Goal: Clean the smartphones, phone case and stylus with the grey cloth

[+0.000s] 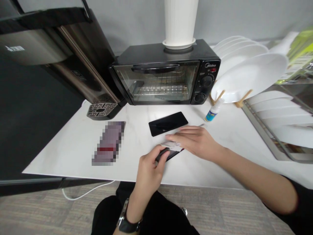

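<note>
The toaster oven [156, 83] stood at the back of the white countertop [73, 147] and served as the reference for all positions. The held phone [172, 154], a dark, flat device, was found in front of the oven, near the counter's front edge. The left hand [149, 167] was closed on one end of it, thumb and fingers pinching opposite sides; a watch [127, 217] was worn on that wrist. The right hand [197, 141] lay over the other end, fingers extended and in contact with a white cloth [172, 145] spread on the phone; whether those fingers gripped the cloth could not be determined.

A second phone [168, 124], black face up, lay between the oven and the hands. A pixelated flat object [109, 143] lay forward of the oven's left end; its details could not be read. A small bottle [211, 114] with a blue label stood upright just forward of the oven's knob side. White plates [254, 75] stood on edge beside that same side. A white pot [180, 24] rested on the oven's top.
</note>
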Action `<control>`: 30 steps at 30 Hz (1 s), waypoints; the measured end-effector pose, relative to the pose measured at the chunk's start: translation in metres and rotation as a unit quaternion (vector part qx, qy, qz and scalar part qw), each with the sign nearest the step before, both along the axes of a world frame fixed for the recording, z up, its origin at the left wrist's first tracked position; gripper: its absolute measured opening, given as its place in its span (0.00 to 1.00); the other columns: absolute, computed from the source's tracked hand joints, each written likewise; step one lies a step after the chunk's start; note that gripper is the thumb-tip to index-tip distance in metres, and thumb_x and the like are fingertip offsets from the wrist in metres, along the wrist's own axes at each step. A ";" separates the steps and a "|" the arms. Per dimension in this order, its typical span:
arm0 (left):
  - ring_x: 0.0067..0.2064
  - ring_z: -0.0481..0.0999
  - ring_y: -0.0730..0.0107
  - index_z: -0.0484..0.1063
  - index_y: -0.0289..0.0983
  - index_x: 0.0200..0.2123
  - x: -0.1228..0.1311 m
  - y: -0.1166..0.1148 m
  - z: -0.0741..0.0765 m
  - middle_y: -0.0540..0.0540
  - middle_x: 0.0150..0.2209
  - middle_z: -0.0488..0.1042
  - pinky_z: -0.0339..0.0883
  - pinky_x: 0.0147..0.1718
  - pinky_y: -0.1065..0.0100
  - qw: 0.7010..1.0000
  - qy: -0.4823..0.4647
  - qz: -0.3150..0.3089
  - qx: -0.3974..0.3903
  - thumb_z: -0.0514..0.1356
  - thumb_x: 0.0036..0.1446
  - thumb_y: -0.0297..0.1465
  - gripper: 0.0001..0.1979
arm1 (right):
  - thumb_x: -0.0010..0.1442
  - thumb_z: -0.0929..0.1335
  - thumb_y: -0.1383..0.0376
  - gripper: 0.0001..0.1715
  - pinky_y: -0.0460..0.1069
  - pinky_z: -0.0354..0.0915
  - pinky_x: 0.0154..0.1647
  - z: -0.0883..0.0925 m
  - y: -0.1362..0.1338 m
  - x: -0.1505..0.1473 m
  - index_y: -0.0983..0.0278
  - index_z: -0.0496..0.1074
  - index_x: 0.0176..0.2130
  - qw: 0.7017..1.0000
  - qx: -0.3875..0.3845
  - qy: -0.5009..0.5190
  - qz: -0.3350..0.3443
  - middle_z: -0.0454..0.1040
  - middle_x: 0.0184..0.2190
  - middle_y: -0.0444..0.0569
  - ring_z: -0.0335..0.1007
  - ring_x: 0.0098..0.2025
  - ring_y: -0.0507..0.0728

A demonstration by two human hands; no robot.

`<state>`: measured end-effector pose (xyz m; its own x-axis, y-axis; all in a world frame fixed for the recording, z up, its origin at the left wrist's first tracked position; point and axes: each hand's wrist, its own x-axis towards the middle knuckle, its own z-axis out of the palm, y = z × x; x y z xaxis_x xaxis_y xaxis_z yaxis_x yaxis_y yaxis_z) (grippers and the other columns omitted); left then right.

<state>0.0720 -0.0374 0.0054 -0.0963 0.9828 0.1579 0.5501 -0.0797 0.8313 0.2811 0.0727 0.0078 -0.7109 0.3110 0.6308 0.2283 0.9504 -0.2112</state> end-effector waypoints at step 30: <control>0.29 0.72 0.71 0.74 0.40 0.54 0.012 0.010 0.022 0.52 0.30 0.74 0.68 0.30 0.72 0.989 -0.132 0.059 -0.003 0.61 0.69 0.43 0.17 | 0.70 0.66 0.44 0.35 0.48 0.45 0.23 0.006 -0.023 -0.011 0.60 0.55 0.21 0.879 -0.466 0.034 -0.095 0.49 0.17 0.37 0.46 0.22 0.49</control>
